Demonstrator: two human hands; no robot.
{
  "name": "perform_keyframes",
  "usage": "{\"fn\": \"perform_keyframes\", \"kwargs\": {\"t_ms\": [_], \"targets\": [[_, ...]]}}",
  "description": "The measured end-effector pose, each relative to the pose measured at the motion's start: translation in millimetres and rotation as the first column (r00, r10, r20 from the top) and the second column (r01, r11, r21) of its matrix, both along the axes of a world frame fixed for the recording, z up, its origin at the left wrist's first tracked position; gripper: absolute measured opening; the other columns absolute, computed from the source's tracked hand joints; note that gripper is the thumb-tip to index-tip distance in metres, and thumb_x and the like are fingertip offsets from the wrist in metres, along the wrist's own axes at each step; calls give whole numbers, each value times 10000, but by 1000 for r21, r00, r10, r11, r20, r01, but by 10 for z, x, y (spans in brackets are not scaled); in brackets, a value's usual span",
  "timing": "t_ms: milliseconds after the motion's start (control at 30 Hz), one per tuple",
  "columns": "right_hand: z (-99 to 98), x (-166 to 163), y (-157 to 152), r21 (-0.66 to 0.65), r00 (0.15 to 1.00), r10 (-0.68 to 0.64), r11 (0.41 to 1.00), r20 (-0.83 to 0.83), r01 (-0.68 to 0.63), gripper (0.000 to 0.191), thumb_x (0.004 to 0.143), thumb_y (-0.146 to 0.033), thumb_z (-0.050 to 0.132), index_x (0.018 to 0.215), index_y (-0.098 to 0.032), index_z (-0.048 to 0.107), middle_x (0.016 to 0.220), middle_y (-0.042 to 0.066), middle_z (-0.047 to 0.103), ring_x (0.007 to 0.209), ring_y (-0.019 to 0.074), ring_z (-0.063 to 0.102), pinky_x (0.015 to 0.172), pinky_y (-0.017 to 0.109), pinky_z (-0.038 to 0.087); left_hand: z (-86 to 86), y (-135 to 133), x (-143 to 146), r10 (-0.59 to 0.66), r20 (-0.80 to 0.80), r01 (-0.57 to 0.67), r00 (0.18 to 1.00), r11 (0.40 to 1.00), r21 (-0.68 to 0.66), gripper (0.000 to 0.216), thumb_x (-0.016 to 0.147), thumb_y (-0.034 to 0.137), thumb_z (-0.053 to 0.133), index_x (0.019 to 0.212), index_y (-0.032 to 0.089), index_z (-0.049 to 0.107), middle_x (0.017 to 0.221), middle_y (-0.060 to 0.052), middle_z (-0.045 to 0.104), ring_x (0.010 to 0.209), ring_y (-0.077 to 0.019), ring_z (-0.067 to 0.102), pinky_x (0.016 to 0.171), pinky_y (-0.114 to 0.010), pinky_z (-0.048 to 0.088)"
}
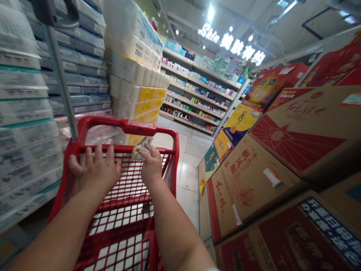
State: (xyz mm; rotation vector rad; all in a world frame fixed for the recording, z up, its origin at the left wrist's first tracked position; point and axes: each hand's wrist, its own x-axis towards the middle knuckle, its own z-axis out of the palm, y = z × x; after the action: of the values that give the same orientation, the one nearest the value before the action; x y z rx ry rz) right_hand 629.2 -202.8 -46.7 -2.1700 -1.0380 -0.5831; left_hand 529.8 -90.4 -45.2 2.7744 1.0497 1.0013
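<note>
A red plastic shopping cart (135, 128) with grid walls and base fills the lower left of the head view. My left hand (97, 169), its fingers spread, lies over the cart's cross bar; whether the palm presses on it I cannot tell. In my right hand (152, 167) a crumpled, pale, patterned cloth (141, 150) is pinched at the same bar, near the cart's right side. A grey metal pole (60, 79) with a dark grip (58, 14) rises at the cart's left side. Through the grid, pale floor shows.
Wrapped packs (25, 128) are stacked at the left, beside toilet roll packs (135, 71). Cardboard cartons (239, 180) line the right side. A tiled floor strip (187, 165) runs between. Shelves of small boxed goods (197, 90) stand at the back under a lit sign (231, 45).
</note>
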Motion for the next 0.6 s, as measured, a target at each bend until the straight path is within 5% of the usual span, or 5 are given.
{"fn": "perform_keyframes", "kwargs": {"t_ms": [233,600], "targets": [[-17,61,-183,26,999,-35,999,-11,36,492,836,-61,516,1243,-315,630,1483,-15,431,1369,227,380,1127,414,350,-26,-96,91,-9,44,11,999,999,-44,524,924,351,366,1394,130,439,1544,-190,295,1427,-385,201,1111,-668,59],[13,299,-556,-20,981,-189,982,33,189,491,898,-120,493,1354,-296,544,1493,36,424,1368,238,371,1113,422,352,-54,-436,541,-187,86,191,978,981,-40,555,908,310,394,1432,129,418,1547,-195,301,1445,-372,206,1152,-613,-29]]}}
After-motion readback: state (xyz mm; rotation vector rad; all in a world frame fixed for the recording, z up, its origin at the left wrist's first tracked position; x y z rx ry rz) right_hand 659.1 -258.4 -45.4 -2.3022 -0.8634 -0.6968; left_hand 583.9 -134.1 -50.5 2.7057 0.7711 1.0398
